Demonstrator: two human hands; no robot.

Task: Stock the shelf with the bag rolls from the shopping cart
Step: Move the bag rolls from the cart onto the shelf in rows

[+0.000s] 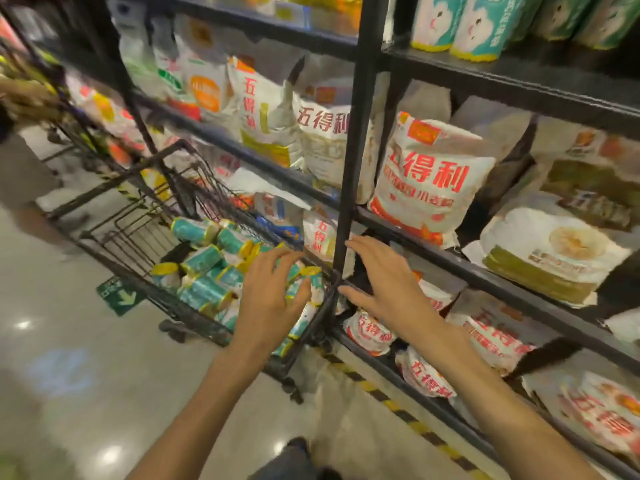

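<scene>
Both hands reach forward empty, fingers spread. Left hand (pixel 273 299) hovers palm-down over the near end of the shopping cart (pixel 145 220), directly above the heap of teal-and-yellow bag rolls (pixel 204 268) lying in its wire basket; whether the fingertips touch the topmost rolls cannot be told. Right hand (pixel 384 282) is just beside the cart's rim, in front of the black upright post (pixel 349 161) of the shelf (pixel 502 282), also wide and holding nothing. More of the same rolls (pixel 478 26) stand upright on the top shelf at the upper right, well apart from both hands. White flour bags (pixel 429 188) with red lettering fill the middle and lower shelves.
</scene>
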